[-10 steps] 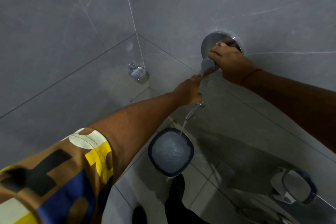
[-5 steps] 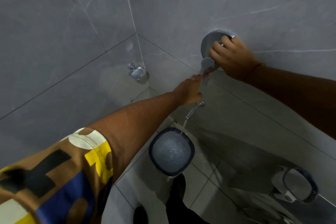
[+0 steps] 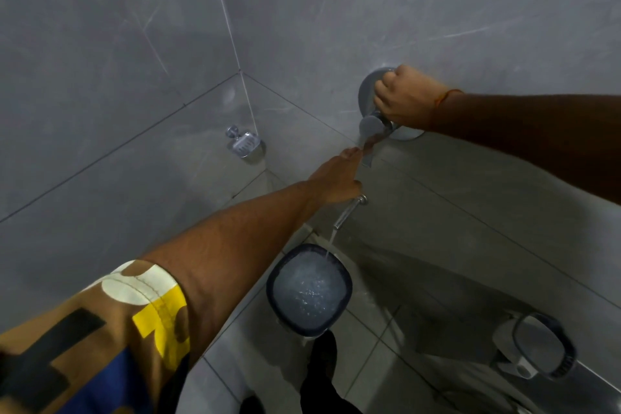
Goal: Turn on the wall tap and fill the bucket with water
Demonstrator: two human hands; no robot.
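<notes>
A round chrome mixer valve [image 3: 369, 91] sits on the grey tiled wall. My right hand [image 3: 406, 99] is closed around its knob. Below it a thin chrome spout [image 3: 349, 212] pours a stream of water into a dark-rimmed bucket [image 3: 346, 282] on the floor, whose water surface is foamy and high. My left hand [image 3: 336, 180] reaches toward the wall just above the spout, fingertips at the valve's lever; what it grips is hidden.
A chrome soap dish [image 3: 246, 143] is fixed in the wall corner at left. A second dark-rimmed container [image 3: 541, 349] stands on the floor at right. My foot in a dark shoe [image 3: 322, 356] is right behind the bucket. Floor tiles look wet.
My right hand has shifted up and round on the valve knob, the fist now over its upper part. Water keeps running into the bucket. The left hand has stayed put.
</notes>
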